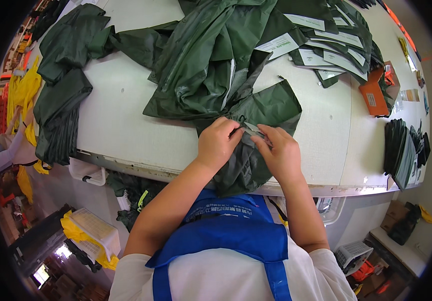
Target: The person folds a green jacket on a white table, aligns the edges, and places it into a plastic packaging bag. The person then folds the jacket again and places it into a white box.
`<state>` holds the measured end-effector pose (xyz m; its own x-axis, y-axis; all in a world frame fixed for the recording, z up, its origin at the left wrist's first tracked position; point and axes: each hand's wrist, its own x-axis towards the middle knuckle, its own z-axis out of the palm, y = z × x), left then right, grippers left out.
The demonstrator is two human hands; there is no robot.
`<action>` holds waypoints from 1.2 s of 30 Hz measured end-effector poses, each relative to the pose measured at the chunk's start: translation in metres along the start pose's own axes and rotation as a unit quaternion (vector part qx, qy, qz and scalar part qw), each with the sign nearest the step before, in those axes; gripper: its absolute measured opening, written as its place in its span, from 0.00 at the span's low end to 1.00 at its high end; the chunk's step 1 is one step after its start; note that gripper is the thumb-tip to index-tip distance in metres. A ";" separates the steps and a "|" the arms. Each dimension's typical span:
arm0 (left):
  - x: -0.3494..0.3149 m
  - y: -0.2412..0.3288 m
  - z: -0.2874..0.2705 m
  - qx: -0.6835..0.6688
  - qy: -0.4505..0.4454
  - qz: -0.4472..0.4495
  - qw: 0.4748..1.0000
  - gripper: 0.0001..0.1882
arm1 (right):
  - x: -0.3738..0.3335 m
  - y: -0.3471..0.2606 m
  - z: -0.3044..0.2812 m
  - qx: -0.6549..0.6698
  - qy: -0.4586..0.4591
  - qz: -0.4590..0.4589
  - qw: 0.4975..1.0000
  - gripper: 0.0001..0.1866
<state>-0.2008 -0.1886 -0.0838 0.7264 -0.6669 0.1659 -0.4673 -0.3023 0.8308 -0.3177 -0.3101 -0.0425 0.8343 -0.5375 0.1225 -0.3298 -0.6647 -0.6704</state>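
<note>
A dark green waterproof garment [201, 65] lies bunched over the table, one part hanging down past the near edge toward my apron. My left hand [218, 143] pinches a gathered bit of its fabric near a small dark cord or loop. Close on the right, my right hand [278, 150] has its thumb and fingers closed around a small pale piece, perhaps a tag [251, 129], that lies between both hands. Its exact kind is too small to make out. Grey mesh lining shows in a fold above my hands.
Folded green garments [58, 115] hang over the table's left edge. Green pouches with white cards [321, 45] are piled at the far right, near an orange box [374, 93]. Another dark green stack [399, 150] lies right. At far left, a person's arm [15, 145] handles yellow garments.
</note>
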 end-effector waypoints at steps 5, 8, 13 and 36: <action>-0.003 -0.002 -0.003 0.044 0.013 0.081 0.996 0.05 | 0.004 -0.007 0.001 -0.037 -0.012 0.006 0.999 0.14; -0.005 -0.003 -0.004 0.055 0.015 0.098 0.994 0.05 | 0.004 -0.010 -0.001 -0.056 -0.011 0.004 0.998 0.14; -0.005 -0.005 -0.005 0.077 0.007 0.126 0.989 0.04 | 0.004 -0.011 -0.003 -0.072 -0.017 0.008 0.997 0.14; -0.003 -0.006 -0.005 0.144 0.001 0.187 0.972 0.05 | 0.005 -0.016 -0.011 -0.080 -0.059 0.041 0.994 0.14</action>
<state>-0.1981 -0.1812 -0.0870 0.4801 -0.7653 0.4287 -0.8199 -0.2178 0.5294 -0.3132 -0.3080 -0.0230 0.8451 -0.5342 -0.0211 -0.4563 -0.7002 -0.5491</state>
